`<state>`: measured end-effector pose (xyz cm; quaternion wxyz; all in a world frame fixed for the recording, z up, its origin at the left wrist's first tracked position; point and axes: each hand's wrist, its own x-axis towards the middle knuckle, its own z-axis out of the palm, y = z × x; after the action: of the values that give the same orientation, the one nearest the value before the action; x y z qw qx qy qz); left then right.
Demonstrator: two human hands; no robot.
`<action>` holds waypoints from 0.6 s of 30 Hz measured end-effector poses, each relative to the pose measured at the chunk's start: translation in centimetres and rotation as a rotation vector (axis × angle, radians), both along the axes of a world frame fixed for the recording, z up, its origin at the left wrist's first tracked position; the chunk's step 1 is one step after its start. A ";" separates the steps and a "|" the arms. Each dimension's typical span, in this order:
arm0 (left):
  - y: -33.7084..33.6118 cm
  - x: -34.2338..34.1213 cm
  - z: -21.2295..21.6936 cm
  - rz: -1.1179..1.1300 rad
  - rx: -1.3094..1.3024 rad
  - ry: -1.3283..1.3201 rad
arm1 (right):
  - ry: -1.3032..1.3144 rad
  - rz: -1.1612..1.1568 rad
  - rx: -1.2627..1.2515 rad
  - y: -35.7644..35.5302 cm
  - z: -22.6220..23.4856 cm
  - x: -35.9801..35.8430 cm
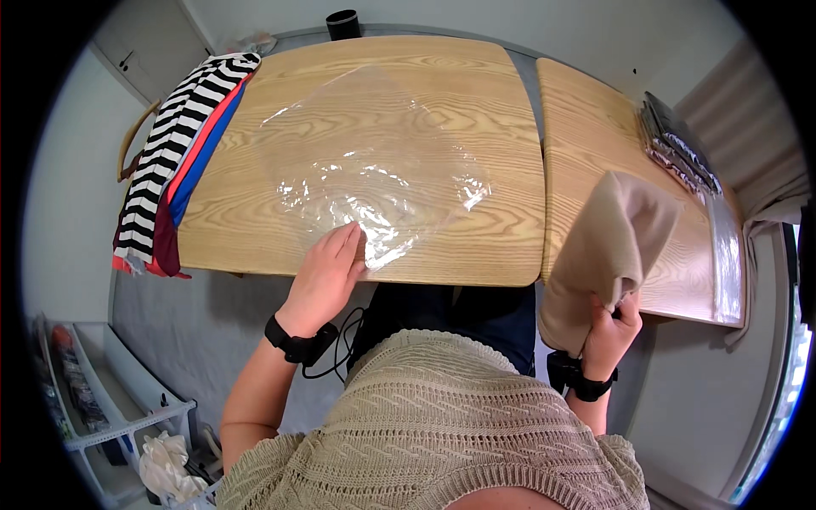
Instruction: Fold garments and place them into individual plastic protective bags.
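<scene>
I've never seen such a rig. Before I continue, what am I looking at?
No machine here: a person works bare-handed, seen in one picture from a fisheye camera on their head, looking down, so straight edges bend. The left hand is at the near corner of a clear plastic sheet lying on the wooden table. The right hand holds a folded beige cloth. A black band circles each wrist. Layered cloths, one striped, lie at that table's left end; the second table, on the right, bears a dark stack and clear film.
</scene>
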<state>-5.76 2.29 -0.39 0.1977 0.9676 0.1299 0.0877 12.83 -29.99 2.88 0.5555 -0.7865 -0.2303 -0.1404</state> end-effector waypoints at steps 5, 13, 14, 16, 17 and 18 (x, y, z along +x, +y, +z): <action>-0.1 1.8 0.8 0.012 0.059 -0.195 | 0.022 0.251 -0.216 3.3 2.5 -0.4; -0.9 4.3 1.2 0.041 0.074 -0.422 | -0.115 0.670 -0.530 9.1 3.0 0.9; -1.1 4.3 1.5 0.037 0.079 -0.428 | -0.121 0.665 -0.526 9.5 3.1 1.0; -1.4 4.1 2.1 0.048 0.103 -0.416 | -0.012 0.746 -0.662 10.1 3.1 1.1; -1.3 4.0 1.9 0.046 0.105 -0.420 | 0.004 0.780 -0.672 10.2 2.9 1.4; -1.2 3.8 1.5 0.072 0.120 -0.406 | 0.000 0.780 -0.674 10.1 3.1 1.7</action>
<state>-1.94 1.07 1.10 0.1587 0.9349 0.1163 0.2955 14.56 -19.87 5.95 0.2820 -0.7774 -0.5392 0.1593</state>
